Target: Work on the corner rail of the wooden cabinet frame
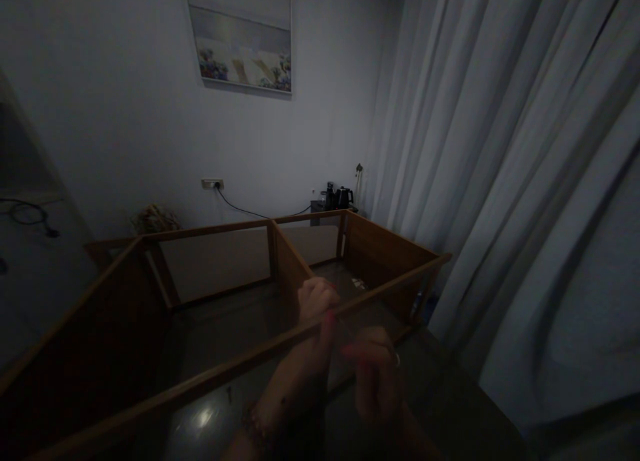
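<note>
At the middle of the wooden frame point(150, 294) on the floor, our left hand point(314, 301) is clamped around its near rail point(235, 367). Just beside, our right hand point(377, 377) curls; whether it is closed we cannot tell. A curtain point(500, 181) hangs right.

Your room's dim. Grey wall point(125, 101) ahead of you with a painting point(243, 37), socket point(213, 183) low down, cable point(240, 209) running toward a kettle point(344, 196) in the corner. Curtain point(500, 181) fills your right. Dark glossy floor point(450, 394).
</note>
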Tool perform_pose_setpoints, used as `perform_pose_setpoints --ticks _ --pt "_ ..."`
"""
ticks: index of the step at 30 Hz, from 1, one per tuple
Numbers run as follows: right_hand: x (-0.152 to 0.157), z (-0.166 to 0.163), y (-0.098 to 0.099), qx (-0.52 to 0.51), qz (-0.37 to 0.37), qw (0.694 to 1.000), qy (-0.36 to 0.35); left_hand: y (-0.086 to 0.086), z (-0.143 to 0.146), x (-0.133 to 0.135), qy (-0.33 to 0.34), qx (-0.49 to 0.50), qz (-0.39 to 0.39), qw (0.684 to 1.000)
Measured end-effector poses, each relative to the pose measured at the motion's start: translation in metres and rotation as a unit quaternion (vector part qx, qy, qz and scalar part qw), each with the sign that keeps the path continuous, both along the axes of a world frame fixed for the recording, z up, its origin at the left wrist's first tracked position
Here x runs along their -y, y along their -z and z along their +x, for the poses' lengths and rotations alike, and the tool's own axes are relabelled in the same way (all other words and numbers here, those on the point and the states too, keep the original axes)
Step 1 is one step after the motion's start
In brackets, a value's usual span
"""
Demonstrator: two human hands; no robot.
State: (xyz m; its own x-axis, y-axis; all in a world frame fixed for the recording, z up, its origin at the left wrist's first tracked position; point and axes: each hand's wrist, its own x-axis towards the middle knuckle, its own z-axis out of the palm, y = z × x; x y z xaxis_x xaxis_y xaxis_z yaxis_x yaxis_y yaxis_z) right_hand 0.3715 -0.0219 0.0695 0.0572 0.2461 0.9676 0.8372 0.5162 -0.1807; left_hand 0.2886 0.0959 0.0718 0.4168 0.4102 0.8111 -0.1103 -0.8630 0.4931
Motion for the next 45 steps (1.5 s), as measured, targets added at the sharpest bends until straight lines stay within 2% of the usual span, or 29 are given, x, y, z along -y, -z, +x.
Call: perform_pose_setpoints --ticks 10,19,26,38,45 --pt "0.004 0.002 -0.005 -0.006 -0.021 0.999 -0.039 0.006 0.0 -0.001 -0.001 0.008 0.022 1.0" --pt "0.001 0.007 -0.007 -0.106 -0.085 0.975 -0.175 0.007 0.002 -0.003 -0.006 -0.004 0.013 1.0" --pt "0.002 0.009 -0.011 -0.12 -0.103 0.964 -0.214 0.002 -0.002 0.002 -0.001 -0.001 0.001 1.0" --pt "-0.008 0.018 0.007 -0.175 -0.117 0.928 -0.309 0.005 -0.001 0.0 0.007 0.0 0.006 1.0" --pt "-0.008 0.018 0.007 -0.189 -0.141 0.914 -0.331 0.001 -0.004 0.003 0.007 -0.01 -0.006 1.0"
